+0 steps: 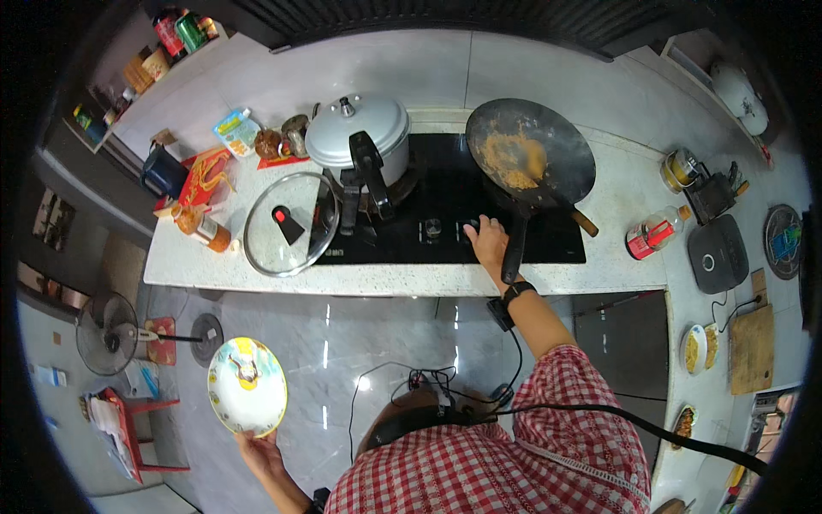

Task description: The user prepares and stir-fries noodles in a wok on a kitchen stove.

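Observation:
My left hand (262, 453) grips the lower rim of a white plate (247, 392) with a yellow edge and a cartoon print, held out over the floor. My right hand (489, 243) is at the front of a black glass cooktop (443, 193), its thumb beside a control knob (463, 231). Whether the fingers close around that knob is hard to see. Just right of this hand is the black handle (515, 250) of a wok (571, 164). Brownish food (507, 151) lies in the wok, and a spatula with a wooden handle end (584, 223) rests in it.
Left of the wok stands a silver pressure cooker (356, 132); a glass lid (289, 225) lies before it. A sauce jar (202, 228) lies near the left end. Rightward are a bottle (656, 234) and a bowl (693, 350). Cables (385, 365) hang at my body; a fan (109, 334) stands left.

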The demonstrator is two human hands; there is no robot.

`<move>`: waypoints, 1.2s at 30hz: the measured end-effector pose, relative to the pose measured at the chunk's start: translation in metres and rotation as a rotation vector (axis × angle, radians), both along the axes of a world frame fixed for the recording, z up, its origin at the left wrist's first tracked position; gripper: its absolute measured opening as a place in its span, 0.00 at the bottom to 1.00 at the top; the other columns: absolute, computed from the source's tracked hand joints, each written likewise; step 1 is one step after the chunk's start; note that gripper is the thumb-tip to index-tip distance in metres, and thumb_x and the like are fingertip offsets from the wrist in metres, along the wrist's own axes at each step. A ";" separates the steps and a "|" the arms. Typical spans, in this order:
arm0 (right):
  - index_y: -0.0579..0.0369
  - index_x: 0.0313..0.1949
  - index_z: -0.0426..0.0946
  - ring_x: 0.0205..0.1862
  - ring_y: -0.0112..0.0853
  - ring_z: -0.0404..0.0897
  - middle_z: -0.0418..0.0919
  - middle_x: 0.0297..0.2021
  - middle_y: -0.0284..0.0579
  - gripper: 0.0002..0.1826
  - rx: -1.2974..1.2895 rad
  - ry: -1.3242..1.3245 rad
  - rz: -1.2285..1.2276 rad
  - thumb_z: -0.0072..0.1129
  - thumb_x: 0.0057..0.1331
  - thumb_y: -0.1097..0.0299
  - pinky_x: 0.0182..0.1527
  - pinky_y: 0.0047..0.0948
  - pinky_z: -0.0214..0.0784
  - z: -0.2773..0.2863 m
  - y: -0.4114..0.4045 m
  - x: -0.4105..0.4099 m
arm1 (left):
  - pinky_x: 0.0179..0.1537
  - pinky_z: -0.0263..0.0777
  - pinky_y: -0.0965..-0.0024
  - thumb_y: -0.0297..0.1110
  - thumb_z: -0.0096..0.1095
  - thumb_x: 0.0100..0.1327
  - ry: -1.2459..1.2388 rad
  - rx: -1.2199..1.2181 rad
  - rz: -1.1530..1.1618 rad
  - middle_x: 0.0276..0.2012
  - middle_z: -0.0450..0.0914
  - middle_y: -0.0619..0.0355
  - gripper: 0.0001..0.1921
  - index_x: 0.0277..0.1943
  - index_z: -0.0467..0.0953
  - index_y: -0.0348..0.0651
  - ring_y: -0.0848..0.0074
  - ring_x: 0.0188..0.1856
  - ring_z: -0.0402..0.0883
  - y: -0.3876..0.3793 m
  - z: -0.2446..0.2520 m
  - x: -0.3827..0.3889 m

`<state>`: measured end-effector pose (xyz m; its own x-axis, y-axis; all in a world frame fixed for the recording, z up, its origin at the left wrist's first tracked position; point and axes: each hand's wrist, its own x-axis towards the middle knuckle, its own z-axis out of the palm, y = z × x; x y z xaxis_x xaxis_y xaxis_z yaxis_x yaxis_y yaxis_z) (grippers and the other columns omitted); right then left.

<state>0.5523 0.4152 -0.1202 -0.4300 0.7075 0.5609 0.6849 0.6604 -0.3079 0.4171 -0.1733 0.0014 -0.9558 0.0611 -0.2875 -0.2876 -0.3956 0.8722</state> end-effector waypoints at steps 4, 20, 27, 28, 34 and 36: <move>0.59 0.36 0.77 0.38 0.43 0.79 0.78 0.33 0.52 0.22 -0.210 -0.223 -0.142 0.58 0.59 0.49 0.37 0.39 0.74 0.014 -0.003 -0.027 | 0.46 0.80 0.57 0.30 0.53 0.58 0.010 0.002 -0.044 0.57 0.70 0.46 0.28 0.63 0.59 0.39 0.58 0.52 0.77 -0.006 0.004 -0.013; 0.56 0.48 0.75 0.48 0.45 0.72 0.72 0.43 0.51 0.19 -0.283 -0.267 0.075 0.58 0.57 0.66 0.51 0.38 0.69 0.023 0.000 -0.016 | 0.38 0.83 0.65 0.32 0.54 0.58 -0.040 0.008 -0.065 0.50 0.75 0.46 0.24 0.58 0.63 0.37 0.63 0.44 0.82 0.022 0.003 -0.052; 0.55 0.52 0.73 0.50 0.44 0.71 0.71 0.45 0.51 0.20 -0.321 -0.217 0.082 0.57 0.59 0.66 0.51 0.38 0.68 0.029 -0.007 -0.013 | 0.36 0.84 0.66 0.33 0.54 0.59 -0.012 0.025 -0.095 0.50 0.75 0.47 0.26 0.60 0.62 0.37 0.63 0.43 0.82 0.030 -0.001 -0.061; 0.55 0.52 0.73 0.51 0.45 0.71 0.71 0.46 0.51 0.20 -0.313 -0.169 0.059 0.57 0.59 0.66 0.51 0.38 0.68 0.028 -0.010 -0.012 | 0.37 0.83 0.66 0.32 0.54 0.59 -0.010 0.031 -0.106 0.51 0.75 0.47 0.26 0.60 0.62 0.37 0.63 0.44 0.82 0.030 -0.002 -0.062; 0.54 0.43 0.77 0.41 0.46 0.77 0.76 0.38 0.51 0.13 -0.181 -0.166 0.005 0.55 0.59 0.65 0.42 0.43 0.71 0.046 -0.026 0.054 | 0.44 0.80 0.61 0.31 0.52 0.57 0.005 0.051 -0.102 0.55 0.70 0.46 0.27 0.61 0.60 0.36 0.61 0.50 0.78 0.025 -0.008 -0.065; 0.52 0.36 0.79 0.37 0.46 0.78 0.79 0.35 0.49 0.10 -0.190 -0.014 -0.263 0.53 0.60 0.64 0.40 0.41 0.71 0.073 -0.022 0.098 | 0.45 0.79 0.60 0.31 0.51 0.57 0.008 0.060 -0.102 0.56 0.69 0.45 0.28 0.62 0.59 0.37 0.61 0.51 0.77 0.024 -0.009 -0.066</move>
<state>0.6504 0.3935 -0.0472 -0.2252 0.8869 0.4034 0.8296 0.3917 -0.3980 0.3515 -0.1489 -0.0078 -0.9461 0.1751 -0.2725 -0.3220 -0.4164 0.8503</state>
